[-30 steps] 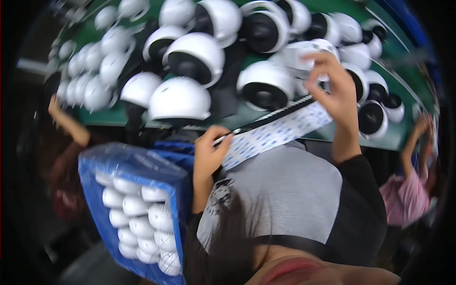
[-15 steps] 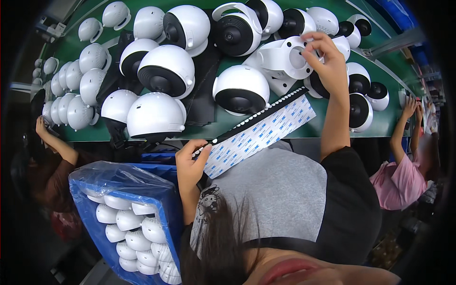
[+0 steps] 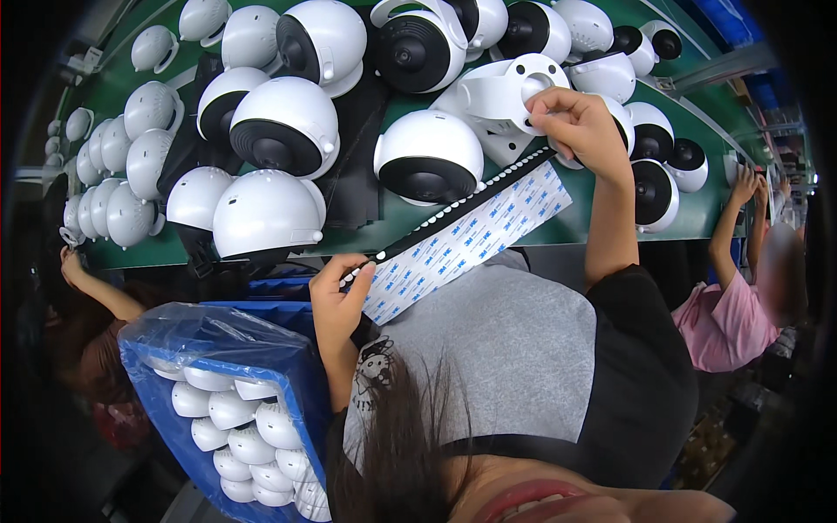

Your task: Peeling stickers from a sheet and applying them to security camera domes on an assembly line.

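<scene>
My left hand [image 3: 342,298] pinches the lower left end of a sheet of adhesive backing paper [image 3: 475,248], white with blue print. Along its upper edge runs a black strip [image 3: 458,209] lined with white round spots. My right hand [image 3: 582,131] has thumb and forefinger brought together at the rim of a white bracket with a round ring base [image 3: 493,94]. Whatever lies between those fingertips is too small to make out. Dark round spots show on the ring. Left of the bracket, a white dome camera [image 3: 429,157] with a black front rests on the green table.
Many white dome cameras [image 3: 283,126] crowd the green table [image 3: 593,228], some over black cloth [image 3: 353,187]. A blue crate [image 3: 153,383] under clear plastic holds white shells at my left. Co-workers' arms [image 3: 728,213] show at both sides.
My right hand has come down and left onto the bracket's ring, its fingers closing together. My left hand still grips the sheet. The whole view has shifted slightly.
</scene>
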The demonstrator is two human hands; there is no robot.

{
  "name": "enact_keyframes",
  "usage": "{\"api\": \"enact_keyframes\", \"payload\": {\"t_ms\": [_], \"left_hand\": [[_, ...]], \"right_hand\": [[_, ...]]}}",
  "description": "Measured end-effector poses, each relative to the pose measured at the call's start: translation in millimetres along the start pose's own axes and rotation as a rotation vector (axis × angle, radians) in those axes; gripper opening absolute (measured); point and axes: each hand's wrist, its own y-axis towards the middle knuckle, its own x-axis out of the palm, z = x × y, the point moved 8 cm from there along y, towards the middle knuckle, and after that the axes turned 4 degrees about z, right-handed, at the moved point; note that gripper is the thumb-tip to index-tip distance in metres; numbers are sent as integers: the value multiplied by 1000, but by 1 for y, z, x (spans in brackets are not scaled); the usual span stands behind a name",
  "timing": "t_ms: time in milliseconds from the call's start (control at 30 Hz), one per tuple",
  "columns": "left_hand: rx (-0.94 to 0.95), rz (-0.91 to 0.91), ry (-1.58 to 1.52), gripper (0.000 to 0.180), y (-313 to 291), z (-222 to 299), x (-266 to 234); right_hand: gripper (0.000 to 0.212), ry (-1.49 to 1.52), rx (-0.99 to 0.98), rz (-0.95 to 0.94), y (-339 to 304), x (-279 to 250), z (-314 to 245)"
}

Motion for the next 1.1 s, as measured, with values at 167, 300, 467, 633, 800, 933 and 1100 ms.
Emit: {"api": "enact_keyframes", "payload": {"t_ms": [167, 300, 467, 633, 800, 933, 1100], "left_hand": [[17, 2, -10, 10, 0, 1, 1], [28, -2, -21, 10, 0, 3, 1], [17, -1, -9, 10, 1, 1, 1], [43, -19, -47, 10, 2, 2, 0], [103, -57, -35, 12, 4, 3, 2], [132, -53, -91, 14, 4, 6, -4], [97, -91, -129, 15, 6, 4, -11]], "right_hand": [[16, -2, -23, 17, -1, 0, 1], [15, 15, -21, 12, 0, 2, -1], [13, -14, -17, 26, -2, 2, -7], [11, -198, -1, 2, -2, 3, -5], [23, -148, -99, -60, 5, 6, -3], [21, -160, -96, -120, 7, 4, 4], [17, -200, 117, -164, 11, -1, 27]]}}
